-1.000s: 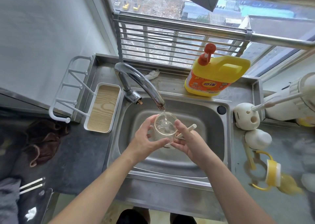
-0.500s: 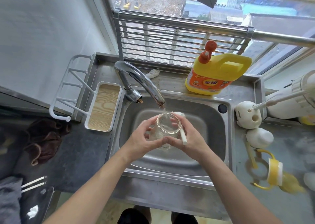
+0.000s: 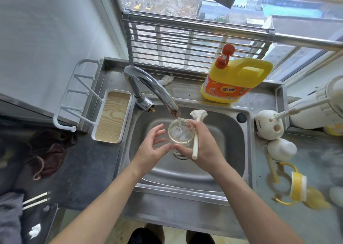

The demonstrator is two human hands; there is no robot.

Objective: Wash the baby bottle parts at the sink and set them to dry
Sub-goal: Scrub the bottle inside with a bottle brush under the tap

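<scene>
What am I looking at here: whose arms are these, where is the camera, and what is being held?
No machine: these are a person's two bare hands, filmed by one camera worn on the head, looking down at a steel sink. The right hand grips a clear bottle under the running tap, with a white brush tucked against it. The left hand hovers beside the bottle, fingers spread. Around the sink: yellow detergent behind, a white drying rack on the left, yellow bottle parts on the right.
</scene>
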